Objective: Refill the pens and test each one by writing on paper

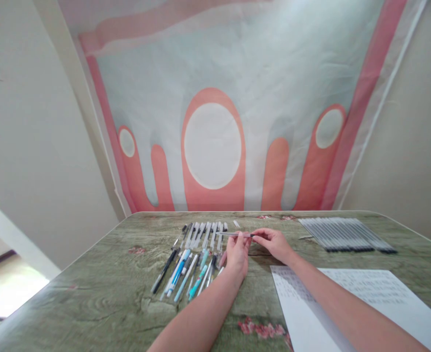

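Over the middle of the table, both hands meet at a slim pen (pixel 245 235) held level, its pale end to the left and its dark end to the right. My left hand (pixel 237 254) is closed around its middle. At the dark end, the fingertips of my right hand (pixel 274 243) pinch it. Just left of my hands lies a row of translucent pen parts (pixel 207 234). Nearer me, several assorted pens (pixel 179 274) in blue, teal, black and white lie side by side, some partly hidden by my left forearm. A small white piece (pixel 236 224) rests behind my left hand.
To the right, a neat row of slim clear sticks with black ends (pixel 343 234) lies on the wood-patterned table (pixel 101 293). A printed white sheet (pixel 365 293) lies beneath my right forearm. Behind the far edge hangs a pink and grey backdrop (pixel 259 98).
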The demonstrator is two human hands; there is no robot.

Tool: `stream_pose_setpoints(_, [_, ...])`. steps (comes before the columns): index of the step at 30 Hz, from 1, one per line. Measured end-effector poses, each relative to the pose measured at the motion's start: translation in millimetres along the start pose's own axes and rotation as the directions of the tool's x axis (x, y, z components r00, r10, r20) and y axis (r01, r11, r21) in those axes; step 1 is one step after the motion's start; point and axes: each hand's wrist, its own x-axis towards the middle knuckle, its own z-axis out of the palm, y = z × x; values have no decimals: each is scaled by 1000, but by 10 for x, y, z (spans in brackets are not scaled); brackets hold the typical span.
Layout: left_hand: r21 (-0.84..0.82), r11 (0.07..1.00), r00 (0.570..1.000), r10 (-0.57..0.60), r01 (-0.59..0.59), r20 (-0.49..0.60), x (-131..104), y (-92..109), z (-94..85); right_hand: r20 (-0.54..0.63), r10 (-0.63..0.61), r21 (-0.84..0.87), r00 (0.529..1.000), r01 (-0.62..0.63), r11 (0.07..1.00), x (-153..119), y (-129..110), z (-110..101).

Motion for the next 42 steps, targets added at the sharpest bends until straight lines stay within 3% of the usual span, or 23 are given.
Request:
stream_pose_setpoints(12, [-7, 1000, 1000, -11, 11, 5, 8, -10, -9, -9, -14, -46, 1000, 13, 999, -11, -41, 5])
stream_pose_setpoints(23, [43, 999, 1000, -14, 15, -21, 20, 1, 1, -44, -49, -210, 998, 39, 977, -26, -95, -7])
stream_pose_setpoints(42, [128, 992, 1000, -16, 14, 8, 13, -19, -18, 30, -142, -415, 989, 142, 899, -53, -139, 26])
